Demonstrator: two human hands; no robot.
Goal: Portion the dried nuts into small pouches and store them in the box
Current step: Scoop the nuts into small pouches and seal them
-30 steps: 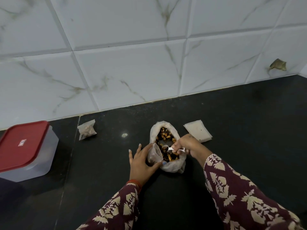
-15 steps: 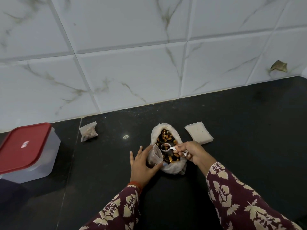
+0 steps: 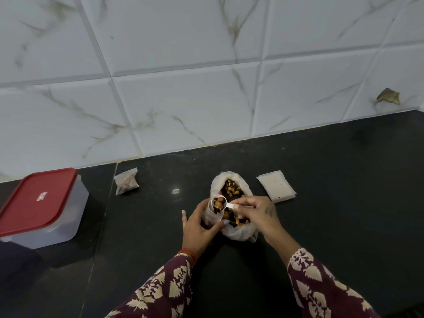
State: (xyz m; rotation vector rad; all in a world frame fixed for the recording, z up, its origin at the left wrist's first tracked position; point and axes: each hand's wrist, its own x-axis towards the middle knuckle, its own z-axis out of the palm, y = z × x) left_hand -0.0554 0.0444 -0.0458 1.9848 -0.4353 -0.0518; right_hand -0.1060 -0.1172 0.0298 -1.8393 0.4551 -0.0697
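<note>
A white bag of mixed dried nuts (image 3: pixel 238 232) lies open on the black counter. My left hand (image 3: pixel 197 230) holds a small clear pouch (image 3: pixel 212 218) upright against the bag's left side, its mouth open. My right hand (image 3: pixel 257 212) grips a small white scoop (image 3: pixel 220 203) filled with nuts, held right over the pouch's mouth. A filled pouch (image 3: pixel 126 183) lies at the left near the wall. A stack of flat empty pouches (image 3: pixel 276 185) lies right of the bag. The clear box with a red lid (image 3: pixel 37 203) stands shut at the far left.
A white marble-tiled wall (image 3: pixel 183 99) rises behind the counter, with a chipped spot (image 3: pixel 389 99) at the right. The black counter (image 3: pixel 344 203) stretches to the right and toward me.
My right hand lifted the scoop with nuts out of the bag and carried it left, over the pouch's mouth. The left hand raised the pouch more upright.
</note>
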